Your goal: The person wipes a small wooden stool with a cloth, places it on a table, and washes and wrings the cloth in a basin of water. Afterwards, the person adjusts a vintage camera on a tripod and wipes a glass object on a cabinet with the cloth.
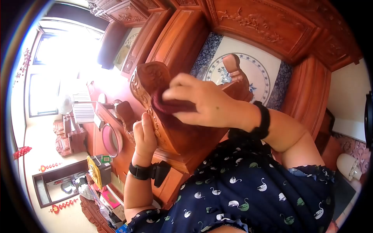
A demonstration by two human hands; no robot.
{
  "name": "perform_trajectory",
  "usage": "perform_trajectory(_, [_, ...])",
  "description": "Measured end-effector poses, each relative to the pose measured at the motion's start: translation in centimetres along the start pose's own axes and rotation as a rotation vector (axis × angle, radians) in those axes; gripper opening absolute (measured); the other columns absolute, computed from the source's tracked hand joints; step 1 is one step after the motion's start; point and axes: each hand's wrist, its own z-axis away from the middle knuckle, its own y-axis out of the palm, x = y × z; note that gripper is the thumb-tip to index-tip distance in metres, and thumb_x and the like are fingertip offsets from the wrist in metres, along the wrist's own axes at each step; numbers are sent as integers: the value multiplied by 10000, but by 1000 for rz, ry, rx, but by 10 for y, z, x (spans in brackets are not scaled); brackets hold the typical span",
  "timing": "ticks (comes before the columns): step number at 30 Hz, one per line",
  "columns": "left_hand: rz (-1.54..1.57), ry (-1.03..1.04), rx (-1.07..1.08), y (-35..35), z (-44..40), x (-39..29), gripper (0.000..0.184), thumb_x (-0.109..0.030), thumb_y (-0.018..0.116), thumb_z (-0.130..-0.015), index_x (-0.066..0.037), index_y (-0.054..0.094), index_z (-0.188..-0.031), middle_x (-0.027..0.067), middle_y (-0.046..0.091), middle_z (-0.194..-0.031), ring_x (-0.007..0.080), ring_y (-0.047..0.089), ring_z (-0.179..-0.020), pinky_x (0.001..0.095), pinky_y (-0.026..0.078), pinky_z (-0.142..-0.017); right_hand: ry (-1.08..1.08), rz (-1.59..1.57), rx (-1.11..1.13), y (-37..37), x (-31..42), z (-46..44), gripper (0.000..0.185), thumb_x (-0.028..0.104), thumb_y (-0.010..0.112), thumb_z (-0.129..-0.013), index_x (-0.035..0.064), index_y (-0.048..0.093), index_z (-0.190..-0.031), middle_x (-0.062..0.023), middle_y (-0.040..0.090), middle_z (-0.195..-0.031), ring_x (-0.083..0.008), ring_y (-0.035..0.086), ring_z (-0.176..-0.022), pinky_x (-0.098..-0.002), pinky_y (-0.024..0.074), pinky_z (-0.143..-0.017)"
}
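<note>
A reddish-brown carved wooden stool (188, 141) is tipped over in front of my body, with its curved legs sticking up and outward. My right hand (202, 101), slightly blurred, presses a dark maroon cloth (160, 103) against the inner side of one carved leg (152, 75). Fingers of that hand are bent over the cloth. On the near left, my left hand (144, 138) grips the carved edge of the stool below the same leg. Part of its fingers is hidden by the wood.
Carved wooden seats (175, 42) stand beyond the stool, around a floor tile with a blue-and-white round pattern (256, 68). At left are a pink-rimmed basin (112, 139), a white fan (65, 104) and a yellow-fronted box (95, 173). Bright windows (42, 93) glare behind.
</note>
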Motion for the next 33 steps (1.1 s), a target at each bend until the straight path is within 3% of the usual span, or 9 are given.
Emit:
perform_trajectory(4, [188, -218, -9, -2, -3, -3, 495, -232, 299, -965, 12, 399, -547, 86, 385, -452, 152, 355, -410, 328, 263, -433, -57, -111, 243, -18, 8, 10, 335, 167, 652, -718, 101, 602, -1042, -110, 537, -949, -280, 571, -886, -357, 459, -770])
perform_trajectory(7, [284, -254, 69, -4, -2, 6, 407, -173, 325, -956, 26, 472, -632, 77, 404, -484, 168, 361, -418, 330, 263, -425, -154, -2, -263, -21, -10, -24, 357, 170, 657, -732, 103, 595, -1078, -130, 529, -969, -287, 545, -929, -347, 441, -818])
perform_trajectory(10, [53, 42, 182, -5, 2, 19, 150, -18, 374, -906, 80, 488, -904, 114, 417, -543, 269, 389, -444, 342, 277, -419, -116, 49, -252, -10, -33, -55, 336, 154, 645, -745, 122, 595, -1076, -134, 496, -1034, -295, 529, -956, -353, 439, -830])
perform_trajectory(15, [-365, 319, 135, -4, 6, 43, 405, -30, 429, -888, 51, 376, -1281, 158, 533, -923, 266, 508, -780, 326, 433, -718, -84, -39, -92, -1, -10, -12, 356, 114, 661, -699, 121, 595, -1049, -121, 483, -1031, -302, 524, -962, -365, 439, -832])
perform_trajectory(19, [-314, 317, 67, -2, -19, 26, 246, -66, 454, -891, 101, 519, -1059, 100, 538, -653, 214, 485, -539, 324, 384, -507, -13, -100, 73, -11, 8, 26, 384, 79, 667, -669, 119, 592, -1044, -131, 464, -1024, -321, 504, -991, -387, 435, -834])
perform_trajectory(20, [261, -255, 182, -3, -27, 9, 393, -214, 367, -962, 29, 580, -739, 56, 489, -523, 135, 424, -441, 298, 351, -444, -40, -28, 89, -7, 17, 36, 411, 56, 677, -639, 119, 592, -1036, -126, 458, -1020, -314, 507, -967, -389, 438, -828])
perform_trajectory(21, [206, -311, 104, 1, -31, -1, 569, -335, 297, -980, -15, 504, -557, 20, 479, -484, 83, 398, -434, 276, 341, -433, -11, -54, 113, -1, 23, 48, 436, 47, 686, -611, 126, 595, -1030, -121, 456, -1030, -305, 503, -976, -393, 429, -852])
perform_trajectory(23, [388, -612, 181, -6, -31, 13, 549, -342, 326, -974, 4, 523, -595, 6, 521, -528, 73, 432, -470, 268, 359, -451, -1, -65, 98, 2, 17, 60, 432, 37, 674, -604, 129, 600, -1020, -116, 456, -1041, -299, 495, -995, -391, 417, -876])
perform_trajectory(33, [144, -611, 229, -28, -34, 35, 536, -416, 292, -970, 16, 609, -951, 43, 612, -803, 104, 546, -716, 236, 439, -666, 813, 136, -479, -30, -177, 178, 417, 29, 575, -751, 67, 559, -1166, -135, 473, -1178, -276, 477, -1098, -328, 383, -946])
